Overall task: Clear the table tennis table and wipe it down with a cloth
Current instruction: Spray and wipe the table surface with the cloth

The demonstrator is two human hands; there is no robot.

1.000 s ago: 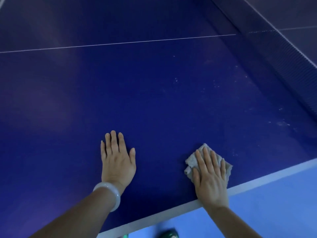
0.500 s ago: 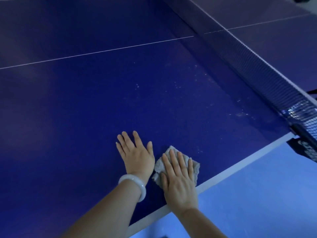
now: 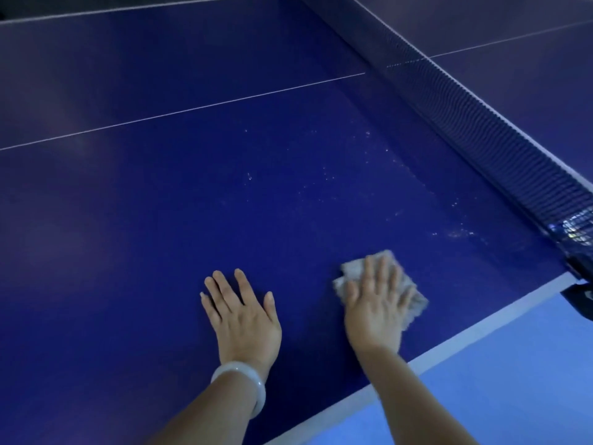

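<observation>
Both hands flat, fingers straight: right hand [image 3: 375, 303] presses cloth [image 3: 353, 271] mid-wipe, left hand [image 3: 242, 313] braces on table [image 3: 160, 203]; specks [image 3: 455, 233] at 1 o'clock probably next.

A single head-worn wide-angle view is provided, directed forward and steeply downward from the long side of the table tennis table [image 3: 224, 194]. The near white edge is seen bottom right, the net [image 3: 487, 130] running diagonally at upper right. Both hands are framed close below. No second view is supplied.
</observation>
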